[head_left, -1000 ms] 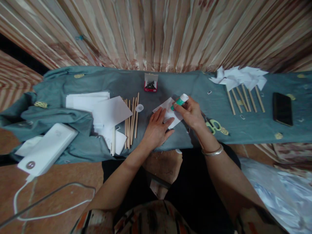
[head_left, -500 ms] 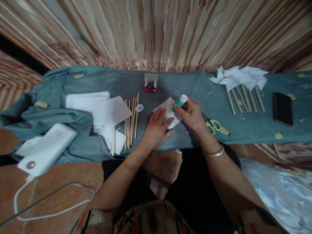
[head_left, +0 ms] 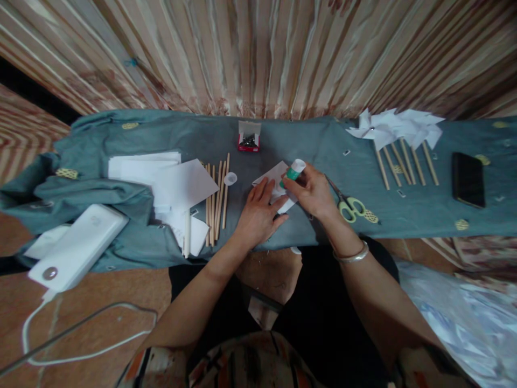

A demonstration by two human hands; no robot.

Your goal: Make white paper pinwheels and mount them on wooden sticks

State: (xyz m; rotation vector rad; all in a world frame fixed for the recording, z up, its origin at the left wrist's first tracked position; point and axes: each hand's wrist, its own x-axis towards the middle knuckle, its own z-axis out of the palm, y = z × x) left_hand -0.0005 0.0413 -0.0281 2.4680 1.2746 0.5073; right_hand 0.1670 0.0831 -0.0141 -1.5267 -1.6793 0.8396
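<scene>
My right hand is closed round a green and white glue stick, its lower end tilted down against a folded white paper. Fingers spread, my left hand lies flat on the same paper and presses it to the cloth. Part of the paper is hidden under both hands. A small white cap sits to the left, beside several thin wooden sticks. Just right of my right hand lie scissors with light green handles.
A red box of small metal pieces stands open at the back. White paper sheets, a white marker and a power bank are at left. Paper pinwheels on sticks and a black phone lie at right.
My right hand has shifted slightly left with the glue stick across the paper, and more of the scissors now shows. My left hand has stayed in place.
</scene>
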